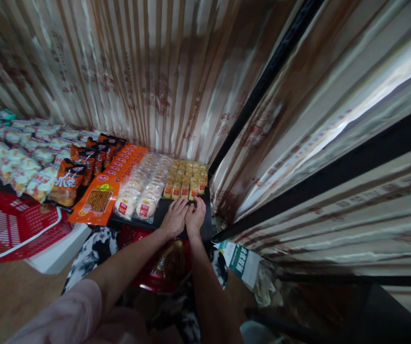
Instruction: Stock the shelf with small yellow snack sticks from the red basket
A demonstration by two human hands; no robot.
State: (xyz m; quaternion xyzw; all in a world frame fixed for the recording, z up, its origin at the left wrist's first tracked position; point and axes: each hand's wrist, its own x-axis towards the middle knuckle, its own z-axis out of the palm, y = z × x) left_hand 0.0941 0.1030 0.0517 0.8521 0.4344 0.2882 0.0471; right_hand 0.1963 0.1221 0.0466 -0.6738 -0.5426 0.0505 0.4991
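Note:
Several small yellow snack packs (184,181) with red labels stand in rows at the right end of a dark shelf (203,222). My left hand (175,217) reaches to the front row, its fingers stretched forward. Close beside it, my right hand (195,216) rests at the same row with its fingers a little bent. Both sets of fingertips are at the lower front of the packs, and the thumbs almost meet. I make out nothing gripped in either hand, though my fingers partly cover the space between them.
Left of the packs lie clear-wrapped round pastries (147,203), flat orange snack bags (100,198), black-and-orange bags (67,181) and white snack bags (42,181). A red basket (22,220) stands at the left. Dark metal poles (258,95) cross the striped sheeting (155,71).

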